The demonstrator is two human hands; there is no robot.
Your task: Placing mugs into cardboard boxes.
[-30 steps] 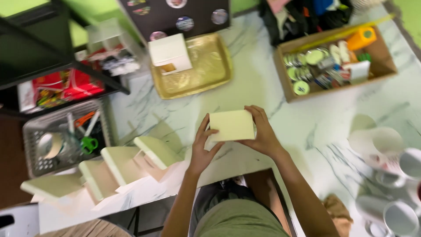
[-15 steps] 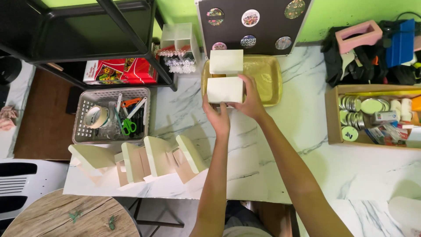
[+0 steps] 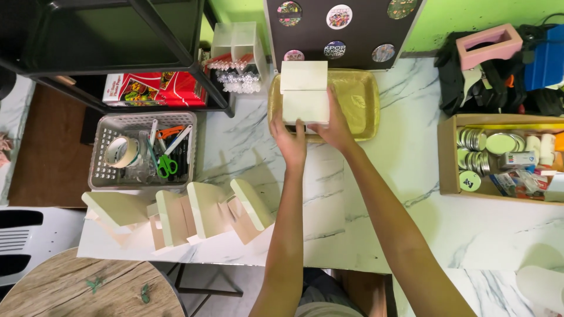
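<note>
Hands meet at a pale cream box that sits at the near edge of a gold tray. The left hand presses its fingers against the left side of the box. The right hand wraps around the right side, with the thumb near the bottom. Both hands are clamped on the box, one on each side. A second cream box lies just behind the first one, touching it, farther back on the tray.

The tray rests on a white marble table. A black board with round badges stands behind the tray against a green wall.

To the left is a grey basket with a roll of tape and green scissors in it. Near the front edge of the table a row of folded cream cards stands up, leaning like little tents.

To the right is a brown cardboard box full of round metal lids and small packets. A pink block with a hole sits on dark bags behind it. A round wooden table shows at the bottom left.
</note>
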